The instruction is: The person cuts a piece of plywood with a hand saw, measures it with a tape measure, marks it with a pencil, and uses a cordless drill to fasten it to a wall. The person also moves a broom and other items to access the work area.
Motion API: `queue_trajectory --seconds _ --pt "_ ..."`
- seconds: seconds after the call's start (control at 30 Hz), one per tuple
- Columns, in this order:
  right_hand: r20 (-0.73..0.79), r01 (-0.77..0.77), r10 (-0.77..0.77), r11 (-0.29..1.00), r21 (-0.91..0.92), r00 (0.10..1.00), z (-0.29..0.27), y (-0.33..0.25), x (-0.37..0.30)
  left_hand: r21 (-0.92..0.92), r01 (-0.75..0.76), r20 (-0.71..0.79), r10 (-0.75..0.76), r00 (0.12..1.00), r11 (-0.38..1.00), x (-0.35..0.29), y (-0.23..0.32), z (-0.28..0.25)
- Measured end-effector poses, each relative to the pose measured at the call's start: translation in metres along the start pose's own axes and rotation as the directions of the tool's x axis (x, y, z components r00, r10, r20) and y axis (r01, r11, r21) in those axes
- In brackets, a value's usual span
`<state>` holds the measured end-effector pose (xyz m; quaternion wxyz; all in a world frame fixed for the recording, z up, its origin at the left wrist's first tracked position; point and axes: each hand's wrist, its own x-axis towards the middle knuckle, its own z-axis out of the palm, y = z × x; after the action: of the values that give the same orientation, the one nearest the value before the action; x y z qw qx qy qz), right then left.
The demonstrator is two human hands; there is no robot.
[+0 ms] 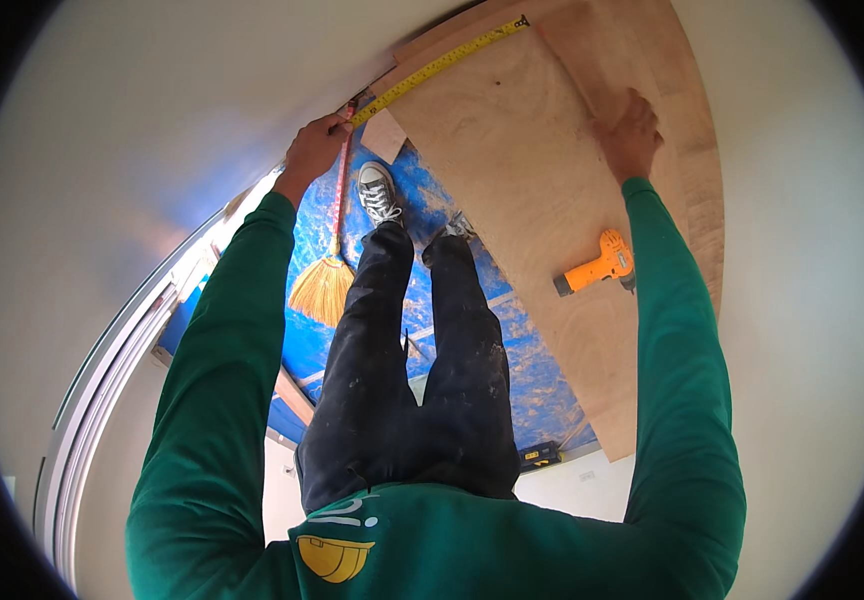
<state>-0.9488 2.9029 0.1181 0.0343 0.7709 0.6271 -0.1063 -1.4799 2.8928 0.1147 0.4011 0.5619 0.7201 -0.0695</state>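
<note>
My left hand (317, 148) is closed at the left end of a yellow tape measure (442, 64); its case does not show. The blade runs up and right across a wooden sheet (497, 135), with its dark hook end near the far edge. On the right, my right hand (630, 137) rests on the wood, fingers loosely apart, beside the edge of a darker brown board (592, 50). An orange cordless drill (602, 264) lies on the sheet by my right forearm.
A straw broom (324, 290) with a red handle lies left of my legs on dusty blue floor covering (522, 350). A small wood offcut (384, 136) sits near my shoe (379, 190). White walls stand on both sides. A black and yellow tool (540, 456) lies behind me.
</note>
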Motion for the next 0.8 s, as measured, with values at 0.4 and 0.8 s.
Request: queue_trajectory --seconds 0.4,0.8 --pt "0.212 -0.187 0.086 0.835 0.517 0.973 -0.042 -0.074 -0.220 0.002 -0.034 -0.072 0.034 0.997 0.999 -0.001 -0.018 -0.015" --pt "0.631 -0.204 -0.050 0.924 0.323 0.774 -0.053 -0.181 -0.418 0.018 -0.036 -0.011 0.036 0.999 0.999 -0.011 -0.014 -0.004"
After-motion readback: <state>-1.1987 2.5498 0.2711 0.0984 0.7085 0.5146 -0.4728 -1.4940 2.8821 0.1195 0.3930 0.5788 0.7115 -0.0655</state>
